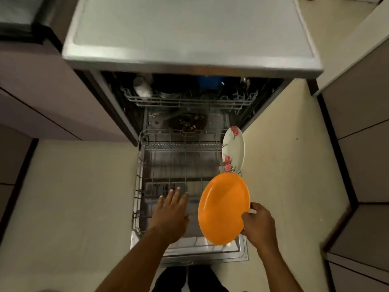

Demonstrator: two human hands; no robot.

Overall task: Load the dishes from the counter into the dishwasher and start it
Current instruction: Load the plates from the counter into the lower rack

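Orange plastic-looking plate (223, 207), likely light, stiff and slick, hangs tilted over the lower rack (140, 178); your right grip (257, 225) pinches its rim, your left grip (171, 209) hovers released, fingers straight.

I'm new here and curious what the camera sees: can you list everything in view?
orange plate: one, orange, held on edge over the lower rack's right front
floral plate: one, white with red flowers, standing on edge at the lower rack's right side
lower rack: one, grey wire, pulled out over the open door
upper rack: one, grey wire, behind the lower rack
pale cup-like item: one, whitish, upper rack left
blue item: one, blue, upper rack back, unclear
floor: one, cream, either side
left hand: one, open above the lower rack
right hand: one, gripping the orange plate's edge
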